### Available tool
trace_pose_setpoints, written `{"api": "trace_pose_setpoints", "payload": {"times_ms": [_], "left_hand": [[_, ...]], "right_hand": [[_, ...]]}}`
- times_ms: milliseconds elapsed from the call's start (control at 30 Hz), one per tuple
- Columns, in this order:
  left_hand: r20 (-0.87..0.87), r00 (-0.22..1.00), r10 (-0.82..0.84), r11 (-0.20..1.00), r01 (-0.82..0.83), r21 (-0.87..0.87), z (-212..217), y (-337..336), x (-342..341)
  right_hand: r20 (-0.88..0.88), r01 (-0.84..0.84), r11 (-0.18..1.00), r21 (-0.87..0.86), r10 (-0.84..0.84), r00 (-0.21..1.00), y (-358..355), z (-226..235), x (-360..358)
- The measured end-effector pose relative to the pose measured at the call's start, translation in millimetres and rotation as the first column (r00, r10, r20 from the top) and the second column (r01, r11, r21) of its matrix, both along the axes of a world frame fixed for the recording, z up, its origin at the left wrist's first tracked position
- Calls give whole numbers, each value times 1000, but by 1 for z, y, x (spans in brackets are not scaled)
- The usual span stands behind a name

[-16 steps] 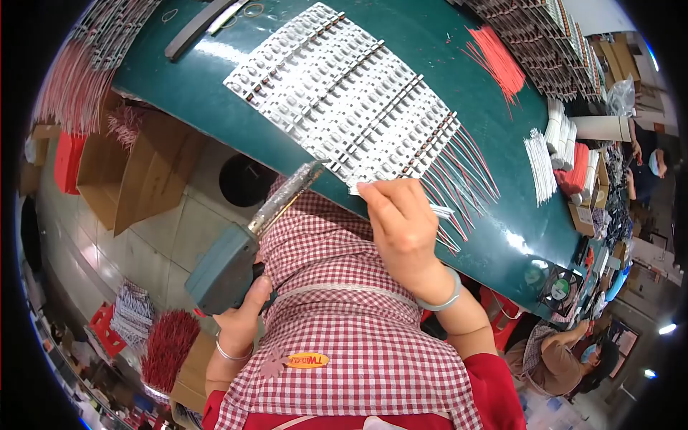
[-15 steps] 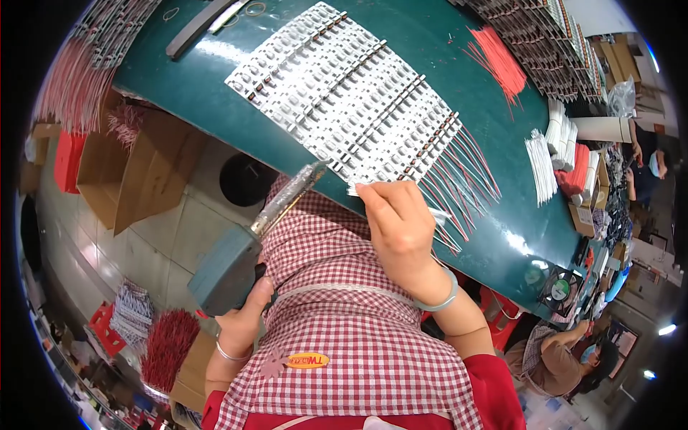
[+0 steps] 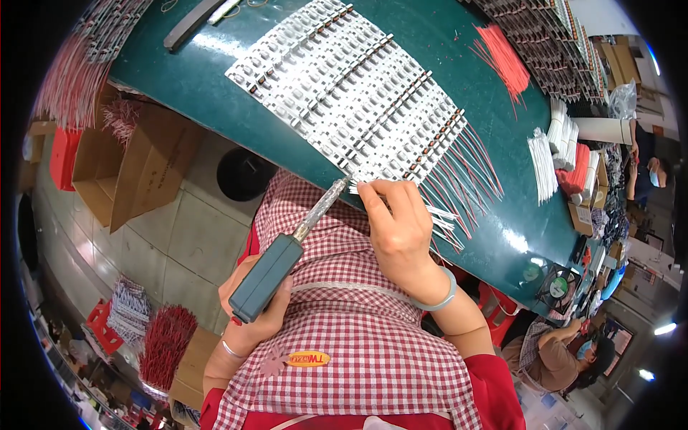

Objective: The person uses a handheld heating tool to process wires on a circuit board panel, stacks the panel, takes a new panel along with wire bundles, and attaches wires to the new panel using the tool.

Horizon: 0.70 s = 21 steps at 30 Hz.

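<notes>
Grey-handled soldering iron (image 3: 287, 247), tip at white strip sheet (image 3: 351, 86) edge

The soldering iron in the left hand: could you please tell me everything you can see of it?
The soldering iron has a boxy grey-blue handle and a slim shiny metal shaft. The left hand grips the handle's lower end from beneath. It slants up and to the right over the checked apron, its tip at the near edge of the white strips, right beside the right hand's fingertips.
</notes>
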<state>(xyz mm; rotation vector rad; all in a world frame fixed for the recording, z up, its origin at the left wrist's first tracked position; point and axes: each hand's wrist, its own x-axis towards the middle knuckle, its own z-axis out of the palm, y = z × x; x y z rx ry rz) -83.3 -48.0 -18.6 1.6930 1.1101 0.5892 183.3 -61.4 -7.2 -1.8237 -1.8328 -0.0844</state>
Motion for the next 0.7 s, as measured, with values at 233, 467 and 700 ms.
{"api": "trace_pose_setpoints", "payload": {"times_ms": [233, 467, 700], "left_hand": [[-3, 998, -64, 975, 63, 212, 23, 21, 22], [-11, 997, -82, 968, 82, 236, 19, 19, 19], [-35, 999, -35, 997, 38, 62, 1, 2, -6]], "right_hand": [[-5, -4, 1000, -1, 4, 1000, 0, 2, 0], [7, 19, 1000, 0, -19, 1000, 1, 3, 0], [24, 6, 1000, 0, -6, 1000, 0, 1, 0]]}}
